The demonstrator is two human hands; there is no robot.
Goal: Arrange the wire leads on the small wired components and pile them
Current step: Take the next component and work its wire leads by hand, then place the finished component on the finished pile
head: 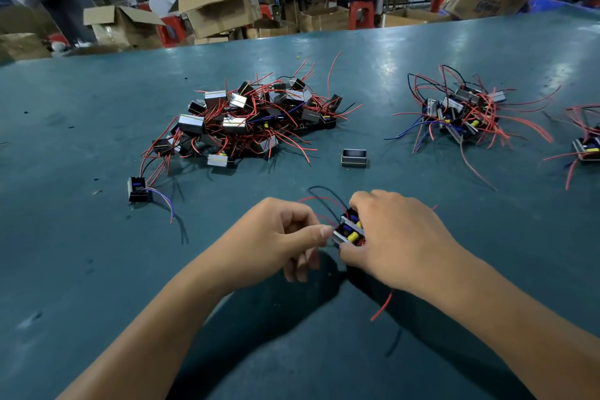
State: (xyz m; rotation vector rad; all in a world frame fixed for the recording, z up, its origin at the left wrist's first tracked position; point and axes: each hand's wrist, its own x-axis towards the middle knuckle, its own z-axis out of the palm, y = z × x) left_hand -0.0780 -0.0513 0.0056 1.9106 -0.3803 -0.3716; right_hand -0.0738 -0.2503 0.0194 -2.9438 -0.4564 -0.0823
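Three heaps of small wired components lie on the teal-green desk [97,127].

Item 1: large tangled heap of grey-and-black box-shaped components with red leads [250,120], centre of desk, leads splayed every way. Judged the unsorted stock, and the bigger share of the work.

Item 2: smaller heap of like components with red, black and blue leads [461,114], far right. Possibly the finished pile; cannot tell for sure.

Item 3: part of a further cluster [587,146], cut by the right edge.

Item 4: single black component with blue and red leads [139,189], lying alone, left of centre.

Item 5: empty grey rectangular metal shell [354,157], alone, between the two main heaps.

Item 6: component in hand, black body with yellow and blue parts [351,230], near the front, just above the desk.

Grip, right hand [399,237]: fingers curled over the component, holding it closed from above and below.

Grip, left hand [285,237]: thumb and forefinger narrowed to a pinch at the red lead [319,217] where it leaves the component; other fingers curled under.

Progress, judged: early to middling; most pieces remain.
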